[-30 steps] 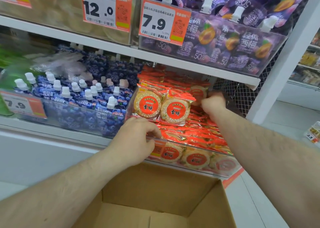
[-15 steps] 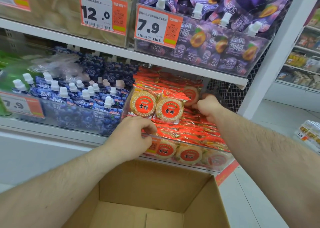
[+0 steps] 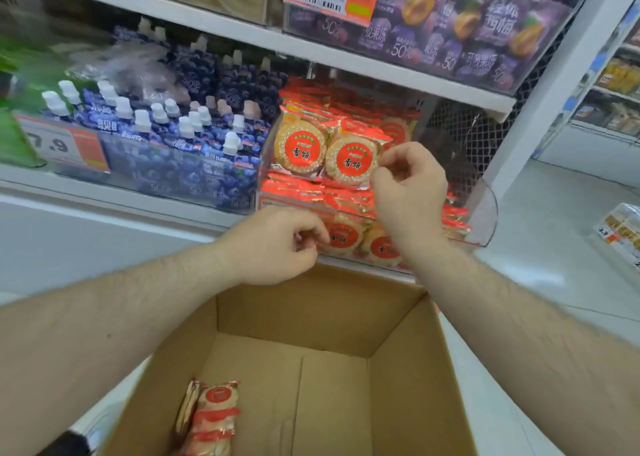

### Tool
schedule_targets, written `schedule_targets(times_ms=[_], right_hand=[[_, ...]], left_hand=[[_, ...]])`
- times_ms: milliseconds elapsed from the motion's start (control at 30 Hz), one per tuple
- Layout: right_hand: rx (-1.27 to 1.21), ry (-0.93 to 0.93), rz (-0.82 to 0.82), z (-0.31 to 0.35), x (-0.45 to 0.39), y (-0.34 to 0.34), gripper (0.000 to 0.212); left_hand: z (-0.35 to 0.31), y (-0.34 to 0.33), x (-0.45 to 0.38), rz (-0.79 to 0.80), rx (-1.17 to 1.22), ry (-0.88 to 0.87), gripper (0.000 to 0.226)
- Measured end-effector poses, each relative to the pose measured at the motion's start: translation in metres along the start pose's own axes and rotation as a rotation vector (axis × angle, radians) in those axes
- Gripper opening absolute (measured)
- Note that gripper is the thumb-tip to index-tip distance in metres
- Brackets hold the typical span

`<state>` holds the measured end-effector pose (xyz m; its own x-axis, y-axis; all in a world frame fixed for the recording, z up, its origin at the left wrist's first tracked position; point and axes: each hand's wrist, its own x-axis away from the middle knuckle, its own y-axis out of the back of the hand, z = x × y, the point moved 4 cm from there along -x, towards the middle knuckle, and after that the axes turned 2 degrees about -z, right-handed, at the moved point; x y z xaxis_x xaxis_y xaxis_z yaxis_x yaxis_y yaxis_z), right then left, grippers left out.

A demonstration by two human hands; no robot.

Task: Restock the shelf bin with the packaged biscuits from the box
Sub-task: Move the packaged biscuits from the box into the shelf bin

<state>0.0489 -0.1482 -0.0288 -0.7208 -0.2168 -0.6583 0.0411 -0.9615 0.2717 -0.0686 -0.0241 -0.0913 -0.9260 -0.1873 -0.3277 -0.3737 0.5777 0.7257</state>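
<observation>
hands loosely curled, empty, before bin

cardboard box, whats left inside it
Inside the cardboard box, a few packaged biscuits stand against the near left wall; the rest of the visible floor is bare. The nearest part of the box is cut off by the frame edge.

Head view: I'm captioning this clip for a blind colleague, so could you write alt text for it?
Two bare hands, left hand and right hand, hover with loosely curled, empty fingers before a clear shelf bin heaped with red-wrapped biscuit packs. Below them an open cardboard box holds a few last packs in its corner.
</observation>
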Motion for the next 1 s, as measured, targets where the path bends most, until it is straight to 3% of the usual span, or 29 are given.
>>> schedule_targets(times_ms=[133,233,400,467,500,600,700,767,867,1000], right_hand=[[-0.170,-0.211,0.239,-0.026,0.094,-0.047,0.023],[0.047,-0.486,0.470,-0.085,0.164,-0.087,0.025],[0.256,-1.001,0.779,-0.169,0.285,-0.135,0.023],[0.305,-1.129,0.927,-0.180,0.323,-0.152,0.009],[0.335,-1.180,0.984,-0.184,0.336,-0.159,0.016],[0.425,-1.321,1.021,-0.201,0.366,-0.172,0.049],[0.437,-1.387,1.073,-0.213,0.385,-0.182,0.057],[0.372,-1.455,1.036,-0.216,0.390,-0.185,0.050],[0.114,-1.616,0.868,-0.221,0.383,-0.177,0.007],[-0.154,-1.715,0.843,-0.218,0.347,-0.149,0.010]], left_hand=[[0.036,-0.021,0.026,0.332,-0.207,0.138,0.023],[0.057,-0.032,0.045,0.534,-0.272,0.254,0.024],[0.082,-0.042,0.066,0.647,-0.236,0.371,0.025],[0.090,-0.045,0.068,0.671,-0.224,0.406,0.026],[0.095,-0.047,0.069,0.678,-0.217,0.424,0.027],[0.107,-0.049,0.071,0.676,-0.194,0.464,0.027],[0.116,-0.050,0.073,0.664,-0.173,0.500,0.026],[0.119,-0.050,0.074,0.670,-0.170,0.521,0.026],[0.122,-0.048,0.071,0.613,-0.162,0.566,0.026],[0.120,-0.053,0.075,0.550,-0.014,0.729,0.040]])
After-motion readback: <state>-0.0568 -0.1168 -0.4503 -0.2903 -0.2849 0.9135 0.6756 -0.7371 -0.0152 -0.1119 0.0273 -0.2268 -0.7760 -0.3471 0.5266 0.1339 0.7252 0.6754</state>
